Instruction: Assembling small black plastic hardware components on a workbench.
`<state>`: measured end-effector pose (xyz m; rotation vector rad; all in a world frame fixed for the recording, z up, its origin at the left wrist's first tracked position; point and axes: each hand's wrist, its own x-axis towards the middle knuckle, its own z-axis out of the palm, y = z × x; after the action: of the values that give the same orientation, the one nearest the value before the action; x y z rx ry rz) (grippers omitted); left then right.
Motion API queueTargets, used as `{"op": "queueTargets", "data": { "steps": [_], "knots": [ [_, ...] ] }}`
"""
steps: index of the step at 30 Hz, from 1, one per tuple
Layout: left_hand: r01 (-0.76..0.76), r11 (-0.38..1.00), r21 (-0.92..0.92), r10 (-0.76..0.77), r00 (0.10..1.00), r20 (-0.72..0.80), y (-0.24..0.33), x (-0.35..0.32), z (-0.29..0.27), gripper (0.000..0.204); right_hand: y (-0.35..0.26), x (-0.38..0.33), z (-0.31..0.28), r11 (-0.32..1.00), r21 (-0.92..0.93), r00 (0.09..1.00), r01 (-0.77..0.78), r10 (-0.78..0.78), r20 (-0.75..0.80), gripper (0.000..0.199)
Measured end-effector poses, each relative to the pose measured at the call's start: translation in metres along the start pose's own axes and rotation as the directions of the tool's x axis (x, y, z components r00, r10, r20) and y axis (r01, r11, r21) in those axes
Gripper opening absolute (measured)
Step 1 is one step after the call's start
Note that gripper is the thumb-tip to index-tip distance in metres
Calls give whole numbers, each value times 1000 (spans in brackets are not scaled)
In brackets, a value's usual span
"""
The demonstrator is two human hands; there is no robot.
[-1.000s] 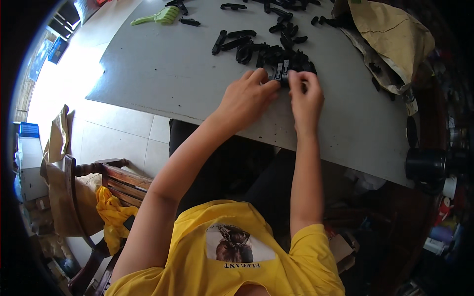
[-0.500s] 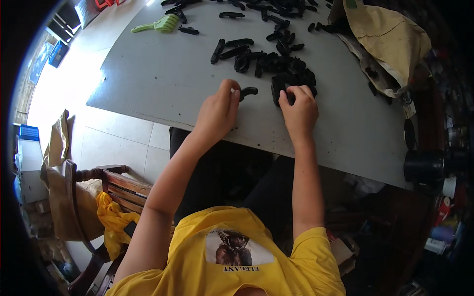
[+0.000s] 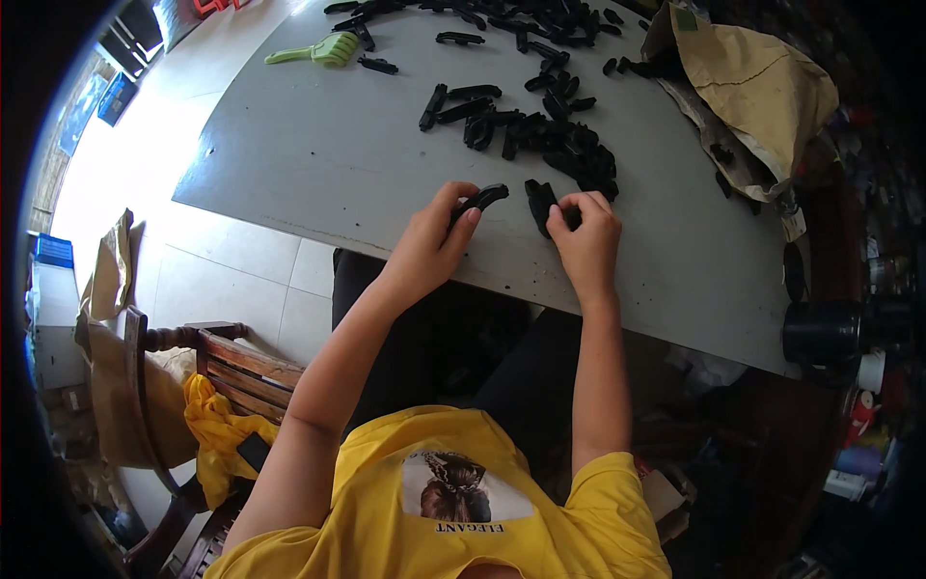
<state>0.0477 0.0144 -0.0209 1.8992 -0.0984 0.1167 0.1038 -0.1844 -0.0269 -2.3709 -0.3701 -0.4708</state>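
Between the thumb and fingers of my left hand (image 3: 431, 239) is a slim, curved black plastic piece (image 3: 490, 195), its free end pointing right. My right hand (image 3: 591, 234) pinches another black plastic piece (image 3: 540, 206), chunkier in outline and partly covered by the fingers. Both pieces are close together over the near part of the grey table (image 3: 289, 145), with a small gap between them. Just beyond my right hand lies a heap of similar black pieces (image 3: 579, 150). Several more, such as one straight black piece (image 3: 460, 39), are scattered farther back.
A light green toy rake (image 3: 328, 50) lies at the far left of the table. On the right slumps a brown paper sack (image 3: 762, 87) with black pieces at its mouth. A wooden chair (image 3: 246, 372) with a yellow cloth (image 3: 220, 420) stands at the left; a black cylinder (image 3: 820, 331) is at the right.
Both hands have drawn back slightly toward the near table edge. The right hand has come away from the heap with its black piece, and the left hand's piece has tilted upward.
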Motion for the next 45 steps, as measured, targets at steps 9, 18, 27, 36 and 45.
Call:
{"op": "queueTargets", "data": {
  "steps": [9,18,27,36,45],
  "knots": [
    [35,999,-2,-35,999,22,8,-3,1,25,0,-3,-3,996,89,1000,-13,15,-19,18],
    [-15,999,41,15,1000,2,10,-6,3,25,6,-9,3,995,101,994,2,9,-107,16],
    [-2,998,-64,3,1000,7,12,-5,16,32,-7,-19,-15,828,561,998,7,33,-62,15],
    [77,997,0,-77,995,57,23,6,20,38,-6,-12,-9,574,742,839,-347,543,-27,12],
    [-59,998,-19,62,977,204,34,-5,22,38,-35,-35,-27,539,804,968,-252,160,196,14]
  ]
}}
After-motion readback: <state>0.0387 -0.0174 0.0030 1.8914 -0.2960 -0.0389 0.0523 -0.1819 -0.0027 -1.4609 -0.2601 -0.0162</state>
